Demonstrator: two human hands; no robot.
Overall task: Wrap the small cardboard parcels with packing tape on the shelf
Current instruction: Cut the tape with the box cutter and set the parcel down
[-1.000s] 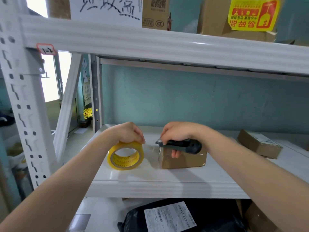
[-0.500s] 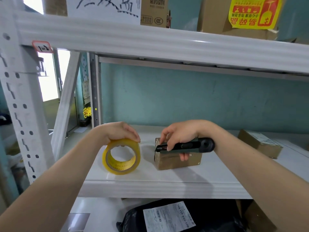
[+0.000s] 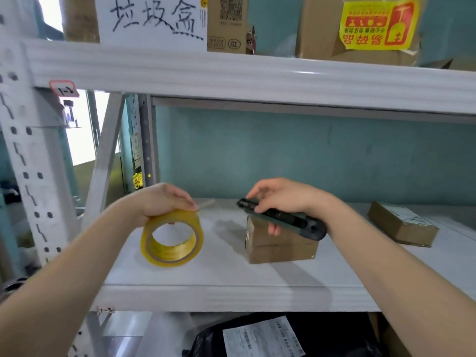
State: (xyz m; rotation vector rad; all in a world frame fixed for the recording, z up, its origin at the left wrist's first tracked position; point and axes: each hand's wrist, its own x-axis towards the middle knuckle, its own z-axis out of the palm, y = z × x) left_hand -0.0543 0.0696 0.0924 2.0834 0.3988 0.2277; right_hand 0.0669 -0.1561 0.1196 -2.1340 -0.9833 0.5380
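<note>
A yellow roll of packing tape (image 3: 172, 240) stands on edge on the white shelf (image 3: 231, 279). My left hand (image 3: 164, 200) grips its top. To the right sits a small cardboard parcel (image 3: 279, 244). Above the parcel my right hand (image 3: 279, 198) holds a dark utility knife (image 3: 286, 219), its tip pointing left past the parcel's left top edge. A short strip of tape sticks out from the roll behind my left fingers. A second small parcel (image 3: 401, 222) lies flat at the far right of the shelf.
The upper shelf beam (image 3: 257, 78) runs overhead with cardboard boxes (image 3: 360, 27) and a white handwritten sign (image 3: 152, 21) on it. A perforated white upright (image 3: 31, 163) stands at left. Below the shelf lies a black mail bag (image 3: 283, 338) with a label.
My right hand with the knife has lifted off the parcel's top and tilted. The tape roll has leaned and shifted slightly away from the parcel.
</note>
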